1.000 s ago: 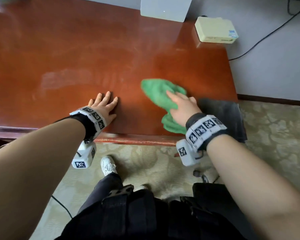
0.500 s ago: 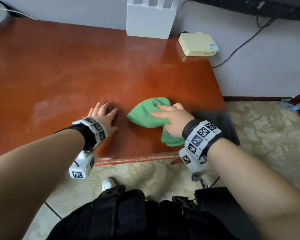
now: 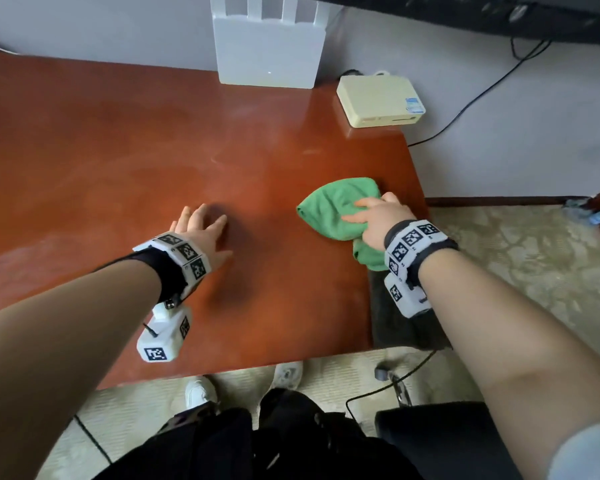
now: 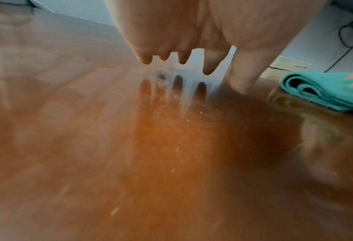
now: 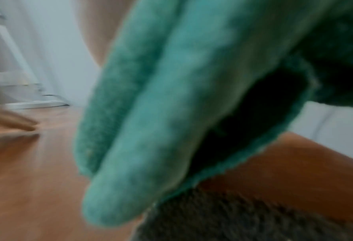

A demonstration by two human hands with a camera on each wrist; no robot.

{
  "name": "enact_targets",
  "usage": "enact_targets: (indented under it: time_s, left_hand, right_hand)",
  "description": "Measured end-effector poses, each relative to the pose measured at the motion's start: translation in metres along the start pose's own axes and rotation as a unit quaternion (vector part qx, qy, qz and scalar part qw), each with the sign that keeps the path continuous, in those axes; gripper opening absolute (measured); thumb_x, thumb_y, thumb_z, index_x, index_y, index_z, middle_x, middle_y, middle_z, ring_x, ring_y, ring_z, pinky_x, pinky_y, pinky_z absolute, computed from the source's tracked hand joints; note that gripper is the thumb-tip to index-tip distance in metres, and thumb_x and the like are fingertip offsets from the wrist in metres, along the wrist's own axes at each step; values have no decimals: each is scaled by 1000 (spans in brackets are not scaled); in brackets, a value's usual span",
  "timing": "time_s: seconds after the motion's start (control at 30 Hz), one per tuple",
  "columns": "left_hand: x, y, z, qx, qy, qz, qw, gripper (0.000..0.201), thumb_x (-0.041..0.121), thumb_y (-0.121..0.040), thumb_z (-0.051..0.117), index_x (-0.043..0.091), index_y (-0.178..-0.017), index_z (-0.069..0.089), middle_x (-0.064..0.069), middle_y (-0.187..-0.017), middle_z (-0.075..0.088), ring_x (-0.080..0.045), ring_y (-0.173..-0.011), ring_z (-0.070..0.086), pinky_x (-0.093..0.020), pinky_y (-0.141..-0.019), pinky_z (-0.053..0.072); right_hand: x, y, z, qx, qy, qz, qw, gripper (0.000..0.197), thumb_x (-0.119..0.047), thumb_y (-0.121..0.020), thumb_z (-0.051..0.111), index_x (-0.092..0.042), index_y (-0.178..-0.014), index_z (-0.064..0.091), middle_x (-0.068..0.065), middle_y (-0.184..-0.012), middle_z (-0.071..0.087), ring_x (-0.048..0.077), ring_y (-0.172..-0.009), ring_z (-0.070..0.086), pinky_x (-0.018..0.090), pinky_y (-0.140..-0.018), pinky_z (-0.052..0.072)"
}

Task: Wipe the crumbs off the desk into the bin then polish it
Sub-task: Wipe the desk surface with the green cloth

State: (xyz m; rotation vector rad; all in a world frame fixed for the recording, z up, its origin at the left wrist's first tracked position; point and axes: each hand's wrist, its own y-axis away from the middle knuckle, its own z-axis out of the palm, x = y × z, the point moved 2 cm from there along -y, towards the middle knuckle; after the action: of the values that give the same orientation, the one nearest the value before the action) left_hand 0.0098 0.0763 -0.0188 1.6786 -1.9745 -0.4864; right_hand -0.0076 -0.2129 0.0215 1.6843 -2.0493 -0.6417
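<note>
My right hand [image 3: 378, 216] presses flat on a bunched green cloth [image 3: 333, 206] near the right edge of the glossy red-brown desk [image 3: 118, 150]. A tail of the cloth sticks out under my wrist. In the right wrist view the cloth [image 5: 161, 114] fills most of the picture in blurred folds. My left hand [image 3: 201, 230] rests palm-down with spread fingers on the desk, well left of the cloth. From the left wrist, its fingertips [image 4: 209, 65] touch the surface, and small pale crumbs [image 4: 179, 148] are scattered in front of them. No bin is plainly visible.
A dark grey cloth [image 3: 406, 327] lies at the desk's right front corner, under my right wrist. A white box [image 3: 269, 46] and a beige box [image 3: 380, 98] stand at the back edge by the wall. Cables [image 3: 465, 109] run along the wall and floor.
My right hand swept the green cloth left, then back right toward the desk's right edge. The left hand stayed planted. The head view lifted, showing more of the back wall.
</note>
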Motion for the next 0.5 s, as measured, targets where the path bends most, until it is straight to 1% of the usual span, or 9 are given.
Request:
enact_targets:
  time_s: [0.07, 0.1, 0.17, 0.23, 0.27, 0.33, 0.4, 0.47, 0.5]
  left_hand:
    - [5, -10, -5, 5, -1, -18, 1000, 73, 46, -92, 48, 32, -149, 6, 0, -157, -14, -24, -144, -14, -40, -116, -2]
    - [5, -16, -7, 9, 1, -28, 1000, 73, 46, -91, 49, 32, -149, 5, 0, -157, -14, -25, -144, -14, -40, -116, -2]
    - [0, -28, -14, 20, 9, -54, 998, 77, 49, -90, 49, 31, -150, 4, -1, -156, -15, -26, -144, -14, -41, -117, -2]
    - [-12, -37, -22, 17, 25, -90, 996, 83, 54, -87, 50, 31, -150, 0, -1, -156, -16, -27, -143, -15, -43, -117, -2]
    - [-18, -41, -24, 12, 35, -106, 994, 85, 58, -86, 50, 32, -149, -2, -1, -156, -16, -27, -143, -16, -43, -117, -2]
    - [-28, -46, -25, 2, 41, -122, 992, 91, 64, -82, 49, 32, -148, -6, 0, -156, -18, -26, -143, -16, -44, -116, -2]
    - [-33, -49, -20, -1, 14, -118, 993, 96, 69, -80, 46, 32, -147, -11, -1, -155, -21, -27, -143, -17, -45, -116, -3]
    - [-34, -52, -15, -5, 0, -113, 994, 97, 72, -79, 42, 33, -146, -16, -1, -154, -25, -27, -142, -19, -45, -116, -5]
    - [-35, -53, -14, -9, -3, -111, 994, 97, 73, -79, 41, 33, -146, -17, -1, -154, -26, -27, -142, -19, -45, -115, -5]
  right_hand:
    - [31, -16, -10, 12, -8, 83, 996, 62, -12, -87, 38, -45, -140, 33, -8, -155, 18, 26, -139, 16, 37, -115, 22]
    - [45, -24, -13, 16, -7, 128, 992, 59, -14, -90, 39, -37, -143, 29, -3, -156, 17, 28, -140, 15, 39, -115, 22]
    - [61, -39, -21, 24, -22, 201, 979, 54, -20, -93, 40, -24, -145, 29, 9, -153, 22, 33, -139, 20, 40, -115, 23]
    - [55, -52, -29, 33, -54, 208, 976, 50, -23, -93, 42, -20, -142, 34, 13, -148, 31, 35, -135, 28, 43, -113, 25]
    - [45, -58, -32, 27, -57, 202, 977, 50, -24, -94, 41, -22, -143, 33, 13, -147, 31, 35, -134, 29, 43, -112, 26]
    - [14, -71, -37, 23, -63, 174, 982, 54, -26, -94, 38, -30, -146, 24, 10, -148, 26, 36, -133, 26, 45, -107, 28]
    - [-27, -78, -39, 29, -75, 101, 992, 59, -27, -93, 38, -40, -147, 18, 3, -153, 17, 35, -133, 22, 45, -106, 30]
    - [-67, -83, -35, 45, -65, 4, 997, 59, -27, -91, 40, -44, -144, 20, -1, -154, 15, 34, -134, 19, 41, -107, 32]
    - [-88, -80, -31, 39, -55, -52, 996, 59, -26, -90, 42, -45, -143, 22, -3, -155, 15, 33, -136, 17, 40, -109, 32]
